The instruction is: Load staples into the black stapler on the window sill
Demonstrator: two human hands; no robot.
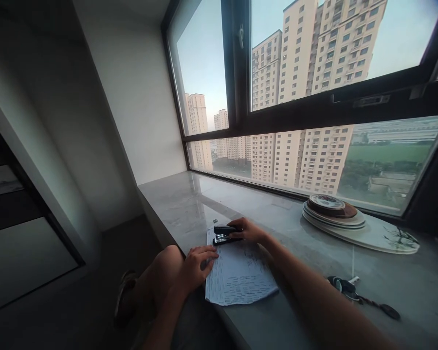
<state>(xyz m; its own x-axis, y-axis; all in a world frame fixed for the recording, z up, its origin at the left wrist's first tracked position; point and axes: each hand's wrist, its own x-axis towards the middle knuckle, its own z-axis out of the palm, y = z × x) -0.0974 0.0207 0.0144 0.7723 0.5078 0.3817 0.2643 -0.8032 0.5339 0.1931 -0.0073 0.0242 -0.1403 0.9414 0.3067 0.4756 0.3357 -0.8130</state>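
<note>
A sheaf of printed paper [239, 274] lies on the marble window ledge [190, 204], its near edge hanging over the ledge's front. A black stapler [224, 234] sits over the paper's far left corner. My right hand [248, 230] is closed around the stapler's rear end. My left hand [197, 265] rests on the paper's left edge, fingers curled and pressing it down. My bare knee [164, 265] shows just below the left hand.
A stack of plates [332, 209] sits on a large oval platter [379, 236] at the right by the window. A bunch of keys with a cord [350, 289] lies on the ledge near my right forearm. A sandal [122, 296] is on the dark floor.
</note>
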